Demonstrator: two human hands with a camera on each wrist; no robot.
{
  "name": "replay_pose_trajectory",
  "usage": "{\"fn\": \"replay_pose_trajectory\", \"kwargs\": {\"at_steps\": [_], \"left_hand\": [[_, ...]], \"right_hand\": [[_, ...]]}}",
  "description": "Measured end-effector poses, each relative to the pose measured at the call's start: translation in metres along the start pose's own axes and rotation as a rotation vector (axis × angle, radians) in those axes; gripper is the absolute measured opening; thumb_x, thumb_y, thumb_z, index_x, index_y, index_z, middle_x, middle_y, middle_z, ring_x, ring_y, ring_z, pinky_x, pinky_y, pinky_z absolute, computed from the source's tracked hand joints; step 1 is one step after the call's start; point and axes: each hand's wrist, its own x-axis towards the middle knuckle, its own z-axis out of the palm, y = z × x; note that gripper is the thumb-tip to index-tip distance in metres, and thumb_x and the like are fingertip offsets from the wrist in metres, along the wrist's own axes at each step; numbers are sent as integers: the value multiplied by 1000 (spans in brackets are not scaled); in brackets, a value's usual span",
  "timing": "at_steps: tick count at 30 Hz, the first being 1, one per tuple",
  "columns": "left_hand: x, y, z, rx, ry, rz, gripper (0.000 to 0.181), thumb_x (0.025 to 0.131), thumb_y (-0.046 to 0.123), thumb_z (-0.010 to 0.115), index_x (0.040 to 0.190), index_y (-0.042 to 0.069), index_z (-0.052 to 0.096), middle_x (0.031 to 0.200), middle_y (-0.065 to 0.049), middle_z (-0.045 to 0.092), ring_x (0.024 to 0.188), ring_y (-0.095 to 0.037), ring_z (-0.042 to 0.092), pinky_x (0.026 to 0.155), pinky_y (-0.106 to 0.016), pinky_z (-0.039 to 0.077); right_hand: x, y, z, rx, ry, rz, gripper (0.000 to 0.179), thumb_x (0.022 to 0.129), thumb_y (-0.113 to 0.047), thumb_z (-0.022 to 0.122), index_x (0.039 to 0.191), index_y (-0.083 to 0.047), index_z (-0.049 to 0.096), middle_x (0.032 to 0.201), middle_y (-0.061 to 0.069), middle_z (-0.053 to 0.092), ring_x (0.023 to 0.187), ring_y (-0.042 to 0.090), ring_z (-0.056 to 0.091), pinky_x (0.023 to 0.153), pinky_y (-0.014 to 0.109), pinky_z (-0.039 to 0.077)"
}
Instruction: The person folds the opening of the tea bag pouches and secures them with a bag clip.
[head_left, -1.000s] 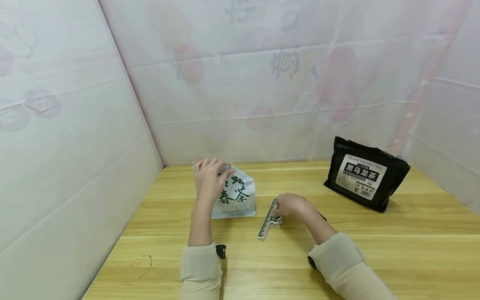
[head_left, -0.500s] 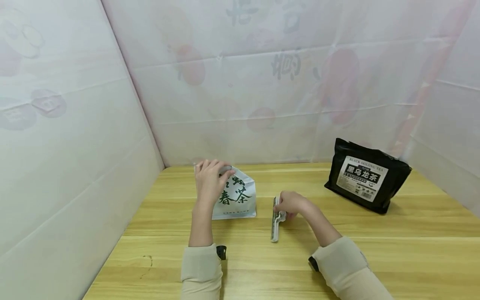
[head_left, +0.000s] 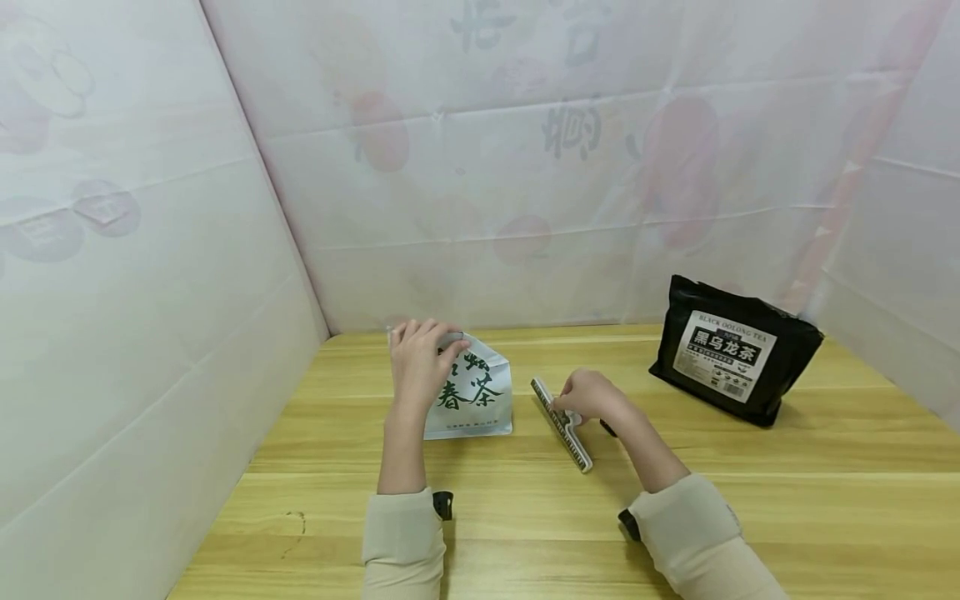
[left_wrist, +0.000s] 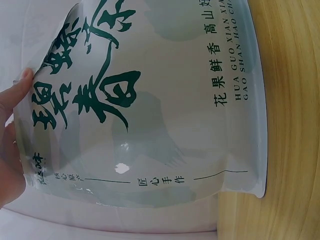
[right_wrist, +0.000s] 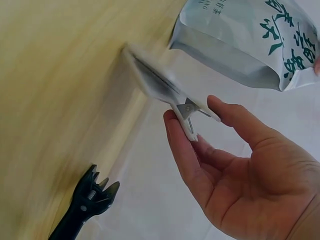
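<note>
A white tea bag with large green characters stands on the wooden table. Its folded top is pinched by my left hand, the thumb on the printed side in the left wrist view. To the bag's right, my right hand grips a long white sealing clip edged with a piano-key pattern. The right wrist view shows thumb and fingers on the clip's two handles, with its wide jaws pointing away from the palm. The clip lies slantwise in the head view, apart from the bag.
A black tool with a toothed head and a small spring lies on the table beside my right hand. A large black oolong tea bag stands at the back right. Pale printed cloth walls enclose the table's back and sides.
My right hand has lifted the clip slightly and turned it, so its near end now points to the right instead of the left. The left hand and white bag have stayed put.
</note>
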Motion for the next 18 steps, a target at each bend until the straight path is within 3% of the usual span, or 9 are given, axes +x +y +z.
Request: {"fn": "replay_pose_trajectory", "kwargs": {"at_steps": [4,9,14,18], "left_hand": [[0,0,0,6,-4,-1,21,78,31,72,92,15,70,90,2,65,86,-18,51,97,-38,26],[0,0,0,12,-2,2,21,78,31,72,92,15,70,89,2,65,85,-18,51,97,-38,26],[0,0,0,13,3,5,22,77,31,72,92,14,70,90,2,65,86,-18,52,96,-38,27],[0,0,0,13,4,7,22,77,30,72,91,14,70,90,2,66,86,-19,52,96,-39,27]], "right_hand": [[-1,-1,-3,26,29,-9,22,86,-18,64,88,4,67,75,6,63,59,25,61,62,36,51],[-3,-2,-6,67,83,-28,20,86,-16,61,88,3,65,78,7,59,60,19,51,56,32,43],[-2,-4,-9,111,128,-41,27,86,-15,59,102,7,62,95,13,61,80,24,54,67,37,45],[-2,-3,-10,143,138,-49,29,86,-16,57,105,6,62,99,15,60,86,26,55,71,40,46]]}}
